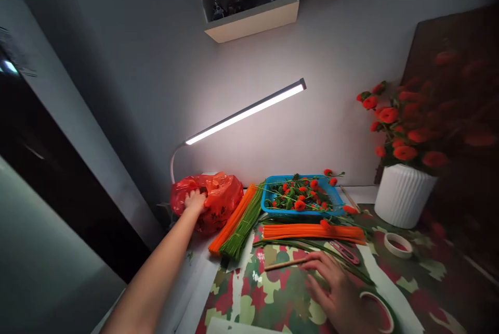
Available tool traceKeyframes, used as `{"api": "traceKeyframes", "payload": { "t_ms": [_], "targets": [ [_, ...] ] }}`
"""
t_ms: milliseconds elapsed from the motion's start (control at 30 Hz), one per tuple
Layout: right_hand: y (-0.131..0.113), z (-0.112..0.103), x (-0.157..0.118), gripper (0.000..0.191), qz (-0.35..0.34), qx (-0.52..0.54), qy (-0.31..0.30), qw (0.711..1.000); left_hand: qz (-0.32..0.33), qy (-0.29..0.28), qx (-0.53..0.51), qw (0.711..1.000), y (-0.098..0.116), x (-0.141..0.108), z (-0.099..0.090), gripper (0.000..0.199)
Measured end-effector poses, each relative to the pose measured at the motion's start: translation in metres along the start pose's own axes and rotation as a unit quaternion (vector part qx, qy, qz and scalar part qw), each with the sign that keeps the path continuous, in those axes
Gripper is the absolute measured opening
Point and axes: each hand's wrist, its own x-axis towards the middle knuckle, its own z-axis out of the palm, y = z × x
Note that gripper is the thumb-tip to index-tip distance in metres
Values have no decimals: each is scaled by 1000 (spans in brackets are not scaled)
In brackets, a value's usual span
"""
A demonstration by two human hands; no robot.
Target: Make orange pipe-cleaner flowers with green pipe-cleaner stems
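My left hand (195, 200) is at the mouth of a crumpled red plastic bag (224, 196), its fingertips partly hidden in the folds. My right hand (331, 284) hovers low over the camouflage-patterned mat, slightly blurred, with its thumb and fingers apart. A thin wooden stick (284, 264) lies on the mat, one end reaching my right fingertips. Just beyond that hand are a pink utility knife (345, 252) and a bundle of orange pipe cleaners (307, 231). Beside the bag lie more orange pipe cleaners (234, 219) and a green bundle of them (244, 230).
A blue basket (268, 211) holds red flowers with green leaves. To the right stands a white ribbed vase (403, 196) of red flowers. Tape rolls (407, 254) lie on the patterned mat (257, 297). A lit lamp (245, 113) hangs over the table, below a wall shelf (257, 23).
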Motion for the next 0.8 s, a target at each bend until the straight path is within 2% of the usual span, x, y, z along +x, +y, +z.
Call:
{"api": "traceKeyframes", "payload": {
  "t_ms": [67,167,233,300,333,367,400,433,467,500,567,633,700,800],
  "targets": [
    [2,-6,3,17,41,-21,32,998,-19,42,17,999,6,9,-12,33],
    [9,-19,10,15,88,-67,63,992,-7,102,14,995,18,14,-40,22],
    [13,-28,13,15,125,-98,46,986,18,157,1,987,31,1,-53,28],
    [16,-34,15,15,165,-127,14,978,62,203,-15,977,49,-28,-51,30],
    [17,-36,16,16,180,-138,-2,974,108,208,-28,972,59,-47,-43,25],
    [18,-38,16,16,190,-147,-15,971,212,196,-47,956,70,-68,-31,22],
    [19,-39,17,17,194,-151,-24,969,302,150,-50,940,82,-88,-15,21],
    [20,-40,17,17,195,-152,-28,969,370,75,-33,925,94,-106,4,20],
    [20,-40,18,17,195,-149,-26,969,403,-8,-2,915,105,-121,24,21],
    [21,-40,18,17,193,-143,-21,971,402,-78,37,912,116,-131,44,22],
    [22,-39,19,15,185,-125,-8,975,387,-105,57,914,135,-139,80,26],
    [23,-39,19,13,173,-105,1,979,368,-113,73,920,149,-133,104,26],
    [24,-38,20,12,162,-86,10,983,356,-127,86,922,157,-123,117,23],
    [25,-37,20,11,152,-66,25,986,345,-143,98,923,162,-114,121,23]
  ]
}}
